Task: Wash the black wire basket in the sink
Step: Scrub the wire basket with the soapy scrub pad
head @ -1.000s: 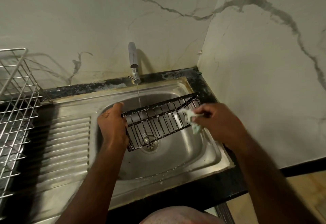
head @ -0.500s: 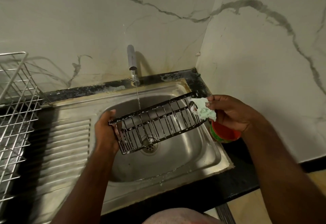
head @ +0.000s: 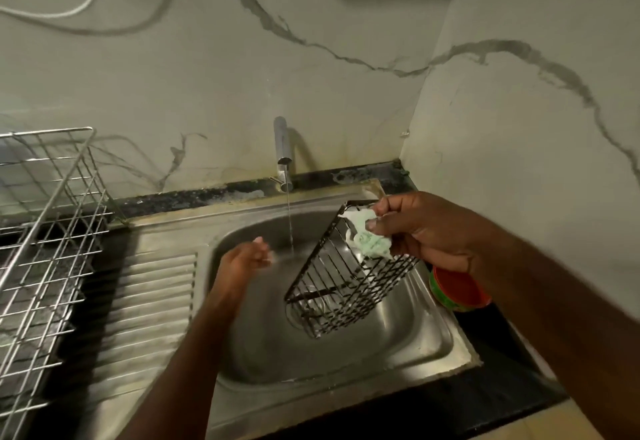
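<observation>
The black wire basket hangs tilted over the steel sink, one end high at the right, the other low above the drain. My right hand grips its upper end together with a pale green scrub cloth. My left hand is blurred, apart from the basket, fingers extended beside the thin stream of water falling from the tap.
A silver wire dish rack stands on the left, beside the ribbed drainboard. A red and green tub sits on the black counter right of the sink, under my right wrist. Marble walls close the back and right.
My left hand has let go of the basket and moved toward the water stream. The basket now hangs from my right hand alone, swung down steeply.
</observation>
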